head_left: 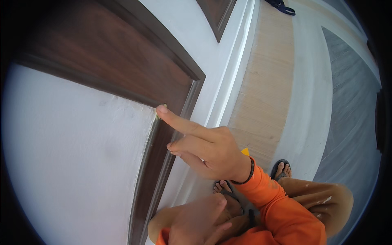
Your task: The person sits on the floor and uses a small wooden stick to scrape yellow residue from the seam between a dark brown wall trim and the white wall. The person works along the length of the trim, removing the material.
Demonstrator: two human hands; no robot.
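My right hand [208, 150] reaches to a dark brown wooden frame [156, 153], its index finger stretched out. That fingertip touches the inner corner where the frame meets a white painted surface [79, 147]. Yellowish residue [158, 117] shows at the corner, just under the fingertip. The thumb and another finger come close together over the moulding, and I see nothing between them. Blurred at the bottom is my left hand [196, 222], in front of my knee, fingers apart and with no object visible in it.
A reddish-brown wood panel [122, 52] lies within the frame. White skirting [226, 88] runs beside beige tiles [263, 82], with grey tiles [352, 101] farther right. A small yellow object [245, 151] shows behind my right wrist. Dark straps [283, 7] lie at the top.
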